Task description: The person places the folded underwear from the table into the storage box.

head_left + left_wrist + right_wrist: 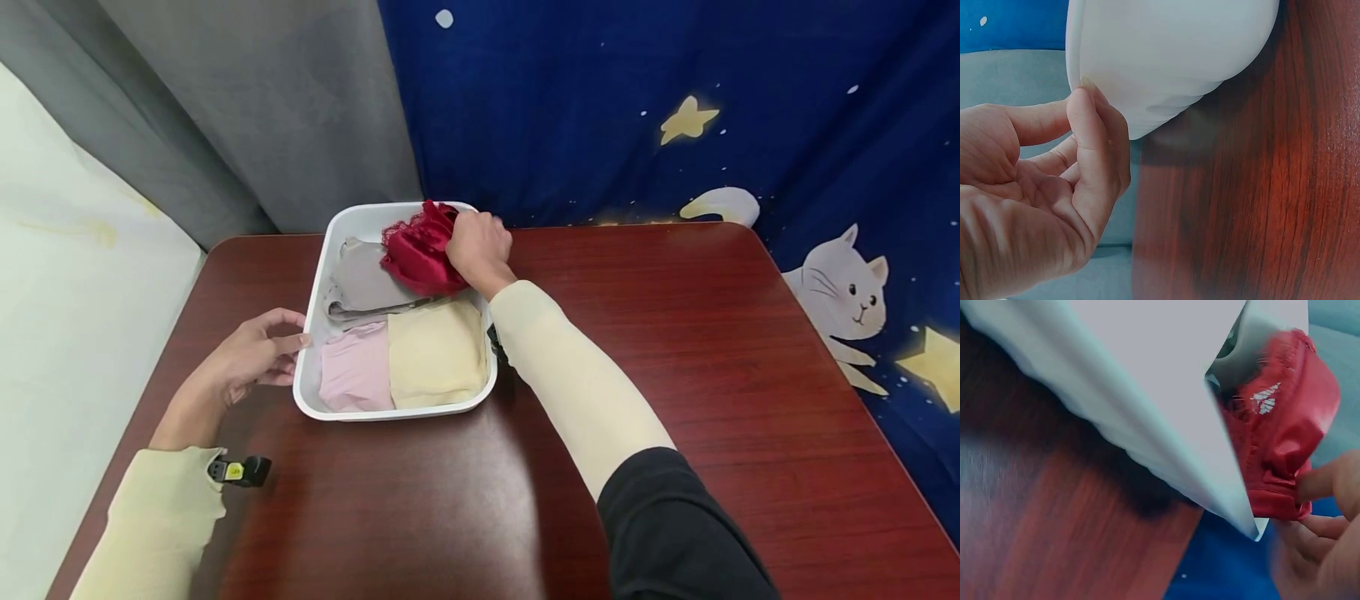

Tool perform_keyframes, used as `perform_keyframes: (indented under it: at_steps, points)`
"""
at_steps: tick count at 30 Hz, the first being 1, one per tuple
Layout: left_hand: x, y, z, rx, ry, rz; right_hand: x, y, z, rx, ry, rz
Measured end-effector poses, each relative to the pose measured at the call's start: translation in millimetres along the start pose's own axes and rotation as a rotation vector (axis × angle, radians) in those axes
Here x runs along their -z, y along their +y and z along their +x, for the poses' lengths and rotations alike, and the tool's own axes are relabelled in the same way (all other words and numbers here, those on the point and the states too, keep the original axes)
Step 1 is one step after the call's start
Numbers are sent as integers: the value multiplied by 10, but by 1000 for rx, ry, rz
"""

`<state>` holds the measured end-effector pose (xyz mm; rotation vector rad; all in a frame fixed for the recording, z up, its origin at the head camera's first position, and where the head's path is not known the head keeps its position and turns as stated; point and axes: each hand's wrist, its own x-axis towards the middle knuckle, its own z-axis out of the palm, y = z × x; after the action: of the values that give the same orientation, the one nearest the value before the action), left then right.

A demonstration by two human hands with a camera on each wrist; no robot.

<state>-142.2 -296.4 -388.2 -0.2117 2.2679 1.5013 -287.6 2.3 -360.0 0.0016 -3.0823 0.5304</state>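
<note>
A white plastic bin [393,412] stands on the table. My right hand [480,246] pinches a red satin bra [423,258] with lace trim at the bin's far right corner. In the right wrist view, thumb and fingers hold the edge of the bra [1297,419]; the bin's wall hides part of it. My left hand [258,350] grips the bin's left rim with thumb and fingertips, also seen in the left wrist view. Inside the bin lie a folded grey garment [367,279], a folded pink garment [356,367] and a folded cream garment [437,354].
The reddish-brown wooden table [675,333] extends to the right and toward me. Behind it hang a grey curtain [285,100] and a blue curtain [562,108] with stars and a cat. A white surface [67,292] borders the left side.
</note>
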Motion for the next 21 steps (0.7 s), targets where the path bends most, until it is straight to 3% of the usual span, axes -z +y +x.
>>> perform_keyframes:
  at_steps: [6, 21]
  points:
    - [5, 17, -2, 2, -4, -1, -23, 14, -21, 12, -25, -87]
    - [1, 39, -3, 4, 0, 7, 45, 33, -16, -35, -42, 21]
